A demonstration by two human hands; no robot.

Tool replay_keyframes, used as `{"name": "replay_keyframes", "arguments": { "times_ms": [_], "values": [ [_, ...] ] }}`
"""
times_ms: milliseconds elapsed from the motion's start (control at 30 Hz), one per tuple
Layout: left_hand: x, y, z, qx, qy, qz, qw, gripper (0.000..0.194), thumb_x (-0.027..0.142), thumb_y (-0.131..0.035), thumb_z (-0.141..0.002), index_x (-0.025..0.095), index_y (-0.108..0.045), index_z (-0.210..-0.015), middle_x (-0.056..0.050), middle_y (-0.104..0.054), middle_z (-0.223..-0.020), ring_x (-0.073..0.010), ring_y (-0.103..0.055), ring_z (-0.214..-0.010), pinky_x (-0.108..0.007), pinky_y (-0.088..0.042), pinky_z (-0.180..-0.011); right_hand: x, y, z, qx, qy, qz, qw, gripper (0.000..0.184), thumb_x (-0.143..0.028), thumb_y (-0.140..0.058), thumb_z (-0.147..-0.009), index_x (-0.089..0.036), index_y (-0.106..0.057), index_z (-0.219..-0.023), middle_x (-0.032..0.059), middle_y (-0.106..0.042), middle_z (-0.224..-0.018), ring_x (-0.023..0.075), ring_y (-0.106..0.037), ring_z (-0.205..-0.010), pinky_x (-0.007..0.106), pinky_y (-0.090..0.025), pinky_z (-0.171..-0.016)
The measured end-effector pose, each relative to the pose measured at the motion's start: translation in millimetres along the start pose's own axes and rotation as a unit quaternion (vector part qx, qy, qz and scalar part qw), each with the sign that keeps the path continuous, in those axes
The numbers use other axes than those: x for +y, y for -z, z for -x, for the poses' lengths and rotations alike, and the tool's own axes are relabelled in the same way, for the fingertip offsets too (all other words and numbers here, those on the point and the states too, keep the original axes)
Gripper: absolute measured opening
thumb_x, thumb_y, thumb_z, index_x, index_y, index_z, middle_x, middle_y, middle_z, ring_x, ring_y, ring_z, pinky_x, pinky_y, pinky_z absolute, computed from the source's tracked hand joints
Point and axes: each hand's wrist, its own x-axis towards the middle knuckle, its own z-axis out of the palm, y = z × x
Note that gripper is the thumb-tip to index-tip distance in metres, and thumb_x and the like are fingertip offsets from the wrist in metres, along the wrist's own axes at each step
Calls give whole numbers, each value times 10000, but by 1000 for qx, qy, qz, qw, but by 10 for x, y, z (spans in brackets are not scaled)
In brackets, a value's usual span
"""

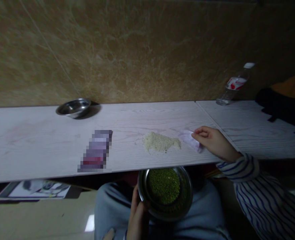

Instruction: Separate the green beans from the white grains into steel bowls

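My left hand (137,215) grips the near left rim of a stainless steel bowl (189,195), held over my lap below the table's front edge. Small green beans (165,185), which look like mung beans, lie inside it. On the table, my right hand (212,141) pinches the edge of a thin, pale piece of paper (191,140). Just left of the paper is a loose heap of pale grains (160,142), probably rice, with a few dark specks.
An empty-looking metal bowl (74,109) stands at the back left, near the wall. A pixelated flat object (96,151) lies left of the heap. A plastic bottle (235,85) and a dark and orange bundle (285,100) are at the right. The table's front edge (62,176) crosses above my knees.
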Motion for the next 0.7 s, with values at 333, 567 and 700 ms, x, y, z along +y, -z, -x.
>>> {"name": "replay_keyframes", "arguments": {
  "times_ms": [333,567,700],
  "values": [
    [-132,17,1,21,-4,-8,1000,636,305,-708,-682,264,-595,-1307,-86,-685,-1233,-345,-511,-1269,-465,-357,-1063,114,-73,264,1,-36,-44,998,160,-271,-631,-739,-231,-490,-676,9,-684,-576,129,-596,-434,232,-457,-431],
    [-94,-30,24,31,26,1,999,640,285,-731,-658,261,-588,-1281,-87,-688,-1247,-370,-496,-1294,-480,-378,-1048,72,-94,347,-1,-48,-55,997,126,-202,-587,-739,-228,-481,-676,-12,-674,-553,119,-596,-421,219,-443,-444],
    [-72,-57,50,34,25,14,999,598,282,-739,-655,267,-619,-1241,-79,-699,-1225,-372,-499,-1295,-483,-393,-1042,69,-162,349,-14,-51,-68,996,132,-177,-593,-730,-226,-485,-672,-18,-669,-550,117,-595,-423,218,-438,-441]
  ]
}}
